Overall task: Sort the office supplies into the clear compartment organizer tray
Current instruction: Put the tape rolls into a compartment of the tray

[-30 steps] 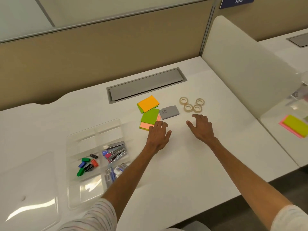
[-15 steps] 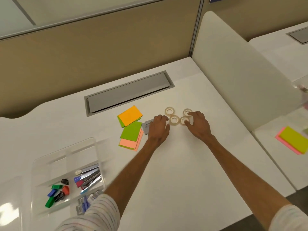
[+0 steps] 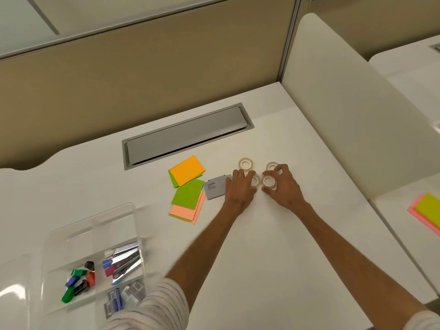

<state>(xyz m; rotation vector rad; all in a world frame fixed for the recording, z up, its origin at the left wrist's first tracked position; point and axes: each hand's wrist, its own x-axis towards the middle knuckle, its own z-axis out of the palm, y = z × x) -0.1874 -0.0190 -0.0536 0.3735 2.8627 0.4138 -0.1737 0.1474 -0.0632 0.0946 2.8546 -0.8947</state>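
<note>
- The job looks partly done. The clear organizer tray, at the near left of the table, already holds three sorted groups: coloured clips, shiny silver pieces in the compartment beside them, and small boxes in a nearer one.
- The tray's far compartments look unfilled.
- Left to sort are the tape rolls, the sticky notes and a grey box. All lie out on the table, well apart from the tray.
- The right grip has thumb and curled fingers closed round the held roll. I cannot tell whether that roll has left the table.
- The left grip lies palm down, its fingers on a second roll. Whether it has hold of this roll, I cannot tell.
- There are four tape rolls: the two at the grips, one lying free beyond the left grip, and a fourth roll partly hidden behind the right fingers.
- The sticky notes make two heaps: an orange-over-green heap and a green-over-salmon heap.
- There is one grey box.
- The clips are too blurred to count.
</note>
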